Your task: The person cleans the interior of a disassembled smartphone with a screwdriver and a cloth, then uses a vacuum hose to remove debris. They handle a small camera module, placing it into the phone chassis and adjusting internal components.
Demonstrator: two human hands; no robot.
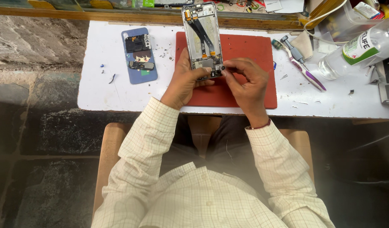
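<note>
Two hands are working on an opened phone [202, 39] that is lying back-side up, its lower end over a red mat [245, 63] on a white table [101, 88]. The left hand [185, 80] is gripping the phone's lower left edge, with the thumb pressing on the exposed board. The right hand [244, 80] is pinching its thumb and forefinger together on a small dark part [222, 67] at the phone's lower right corner. Left of the mat, a blue back cover [139, 55] is lying flat with loose dark pieces resting on it. Right of the mat, a purple-handled toothbrush [306, 71] and a grey screwdriver [292, 50] are lying side by side, near a clear plastic bottle [359, 48].
</note>
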